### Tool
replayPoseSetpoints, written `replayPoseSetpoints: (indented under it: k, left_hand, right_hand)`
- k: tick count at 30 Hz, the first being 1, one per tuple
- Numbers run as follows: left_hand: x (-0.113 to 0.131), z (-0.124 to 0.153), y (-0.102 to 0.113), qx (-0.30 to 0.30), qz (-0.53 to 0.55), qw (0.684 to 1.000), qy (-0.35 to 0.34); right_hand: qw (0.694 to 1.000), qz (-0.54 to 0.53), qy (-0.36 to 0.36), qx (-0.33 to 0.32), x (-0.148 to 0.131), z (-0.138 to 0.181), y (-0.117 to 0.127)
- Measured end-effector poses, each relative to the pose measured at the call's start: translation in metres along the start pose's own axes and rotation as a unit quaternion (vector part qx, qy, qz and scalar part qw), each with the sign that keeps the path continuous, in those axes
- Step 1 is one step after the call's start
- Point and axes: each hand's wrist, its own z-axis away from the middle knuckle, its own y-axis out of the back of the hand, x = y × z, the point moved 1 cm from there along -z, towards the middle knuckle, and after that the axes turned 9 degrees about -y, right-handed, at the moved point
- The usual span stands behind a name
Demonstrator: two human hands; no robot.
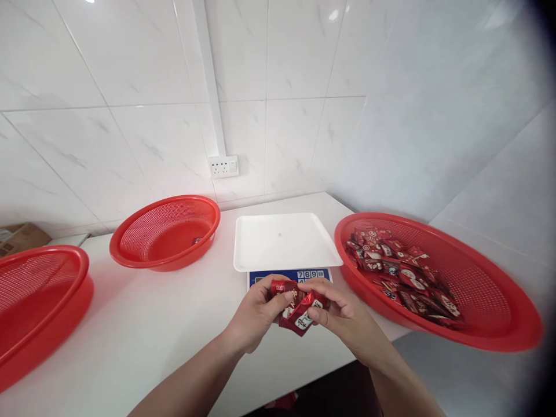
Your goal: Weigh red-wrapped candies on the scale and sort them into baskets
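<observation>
My left hand (256, 310) is closed on a dark red snack packet (282, 286) with white lettering. My right hand (341, 313) pinches a shiny red snack packet (299, 321) with a white label. The packets overlap between my hands, so their exact number is hard to make out. Both hands are above the table, just in front of a weighing scale with a white tray (282, 240) and a blue keypad (284, 275), which they partly cover. To the right, a red basket (504, 301) holds many similar red packets (403, 272).
A second red basket (165, 263) at the back left has a small dark packet (196, 240) inside. Another red basket (78, 301) is cut off at the left edge. A cardboard box (26, 237) sits behind it. The white table (186, 324) meets a tiled wall with a socket (223, 167).
</observation>
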Motion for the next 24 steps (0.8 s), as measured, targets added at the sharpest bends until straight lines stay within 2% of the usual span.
replayPoseSetpoints:
  k: [5, 8, 14, 24]
  left_hand:
    - [0.0007, 0.0014, -0.0029, -0.007, 0.002, 1.0, 0.015]
    - [0.0013, 0.0023, -0.0019, -0.017, 0.009, 1.0, 0.014]
    - [0.0015, 0.0032, -0.0018, -0.082, 0.044, 0.996, -0.003]
    - [0.001, 0.005, -0.0044, -0.055, 0.012, 0.998, 0.005]
  right_hand:
    - [0.998, -0.031, -0.055, -0.003, 0.0012, -0.001, -0.0006]
    - [0.998, -0.017, -0.052, 0.014, -0.0008, -0.0011, -0.0012]
    - [0.998, 0.019, -0.032, 0.047, -0.002, -0.0019, -0.0041]
    - [0.998, 0.055, -0.008, 0.019, 0.0001, -0.0066, -0.0054]
